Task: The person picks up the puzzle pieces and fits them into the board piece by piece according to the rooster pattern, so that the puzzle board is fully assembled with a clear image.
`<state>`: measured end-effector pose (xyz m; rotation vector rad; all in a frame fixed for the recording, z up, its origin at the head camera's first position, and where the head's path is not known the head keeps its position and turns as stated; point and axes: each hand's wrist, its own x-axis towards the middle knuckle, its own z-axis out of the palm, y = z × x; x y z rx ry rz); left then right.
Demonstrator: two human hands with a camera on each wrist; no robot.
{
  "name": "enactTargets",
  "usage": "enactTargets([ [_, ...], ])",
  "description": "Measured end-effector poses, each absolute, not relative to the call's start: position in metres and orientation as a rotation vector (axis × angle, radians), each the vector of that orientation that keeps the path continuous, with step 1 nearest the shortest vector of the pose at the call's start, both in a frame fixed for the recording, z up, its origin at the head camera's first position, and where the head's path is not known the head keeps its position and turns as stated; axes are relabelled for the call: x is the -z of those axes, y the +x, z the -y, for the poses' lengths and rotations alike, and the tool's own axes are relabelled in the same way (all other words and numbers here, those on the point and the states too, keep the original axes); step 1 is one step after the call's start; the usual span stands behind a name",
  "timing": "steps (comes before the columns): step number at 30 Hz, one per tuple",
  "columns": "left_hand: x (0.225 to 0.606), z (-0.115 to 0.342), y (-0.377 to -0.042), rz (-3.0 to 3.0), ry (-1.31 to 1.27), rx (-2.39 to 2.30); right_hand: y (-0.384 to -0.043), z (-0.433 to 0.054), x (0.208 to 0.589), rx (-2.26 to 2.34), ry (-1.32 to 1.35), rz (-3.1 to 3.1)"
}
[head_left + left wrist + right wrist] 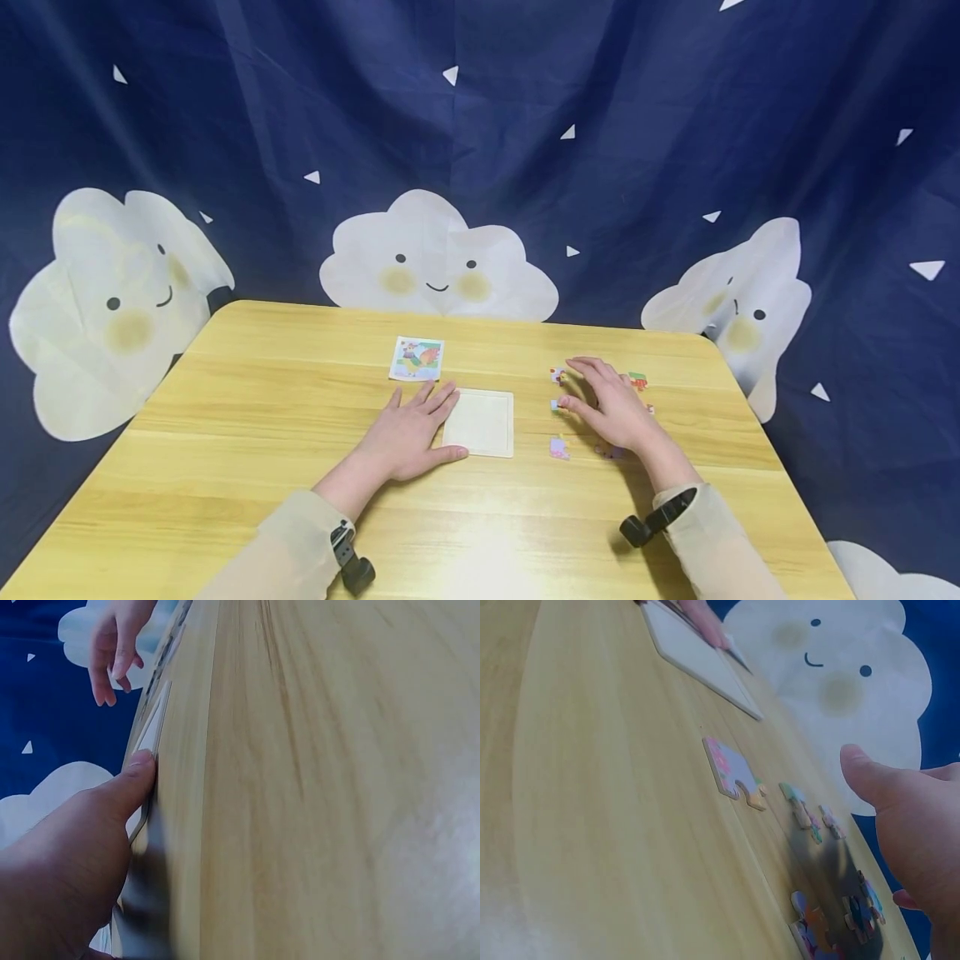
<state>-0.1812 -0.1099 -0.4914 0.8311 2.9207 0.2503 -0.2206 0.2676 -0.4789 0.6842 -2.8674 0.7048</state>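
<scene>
A square white puzzle tray (486,425) lies on the table with no pieces in it. My left hand (408,433) rests on its left side, fingers spread and thumb along the near corner; in the left wrist view the thumb (129,784) touches the tray's edge. To the right, my right hand (611,408) hovers over several jigsaw pieces, its fingers loosely bent and holding nothing. A lilac piece (559,448) lies nearest the tray's front right, also seen in the right wrist view as a lilac and pink piece (731,769). The right hand partly hides other pieces.
Behind the tray lies a square picture card (417,360) with a colourful cartoon animal. The wooden table (247,400) ends at a dark blue curtain (465,150) printed with smiling clouds. A black camera is strapped to each wrist.
</scene>
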Motion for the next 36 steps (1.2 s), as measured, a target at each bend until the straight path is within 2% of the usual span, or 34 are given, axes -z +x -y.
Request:
enactTargets([
  [36,0.493,0.107,-0.180,-2.847,0.730,-0.421,-0.269,-0.261,0.488,-0.839,0.687,2.958],
])
